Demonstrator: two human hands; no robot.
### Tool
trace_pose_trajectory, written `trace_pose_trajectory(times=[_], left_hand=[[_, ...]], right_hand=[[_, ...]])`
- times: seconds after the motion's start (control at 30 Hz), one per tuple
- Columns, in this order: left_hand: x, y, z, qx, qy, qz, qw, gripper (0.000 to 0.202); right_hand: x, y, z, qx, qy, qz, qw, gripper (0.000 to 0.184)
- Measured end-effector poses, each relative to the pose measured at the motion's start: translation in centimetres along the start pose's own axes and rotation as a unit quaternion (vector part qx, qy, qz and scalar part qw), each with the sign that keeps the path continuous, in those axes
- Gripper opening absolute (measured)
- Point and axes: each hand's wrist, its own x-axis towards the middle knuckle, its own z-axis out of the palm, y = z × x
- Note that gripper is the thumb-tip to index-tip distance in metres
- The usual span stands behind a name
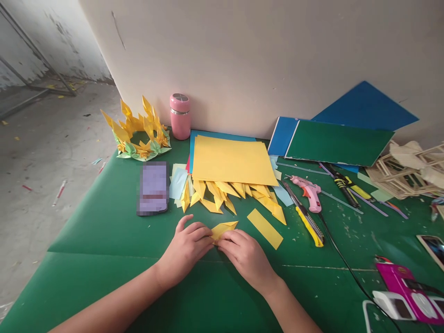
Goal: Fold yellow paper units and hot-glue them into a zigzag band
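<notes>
Both hands — left hand (185,247), right hand (244,254) — pinch a folded yellow paper piece (225,228) flat on the table (104,231), just in front of the yellow paper stack (232,162).

The folded paper (225,228) you're working is bright yellow, lying on a dark green table cover (104,240). Beyond it you have a row of yellow folded points (222,192), a plain yellow strip (265,228) and yellow sheets (232,162) over a blue one. Your flask (179,116) is pink with a silver cap, the glue gun (308,190) pale pink, the knife (307,222) yellow and black. The wreath (138,134) is yellow with light green leaves. The blurred block (153,187) looks lilac, perhaps with a darker band.
</notes>
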Motion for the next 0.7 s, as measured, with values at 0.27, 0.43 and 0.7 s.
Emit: trace_pose_trajectory(times=[0.27,0.43,0.7], left_hand=[[0.24,-0.03,0.34,0.049,0.021,0.028,0.998,0.026],[0.3,0.16,0.66,0.07,0.042,0.028,0.996,0.023],[0.23,0.31,0.82,0.073,0.04,0.024,0.996,0.021]], right_hand=[[0.31,0.08,0.22,-0.038,0.003,-0.037,0.999,0.032],[0.28,0.2,0.29,0.002,-0.002,-0.022,1.0,0.026],[0.14,0.41,0.19,-0.013,0.011,-0.034,0.999,0.027]])
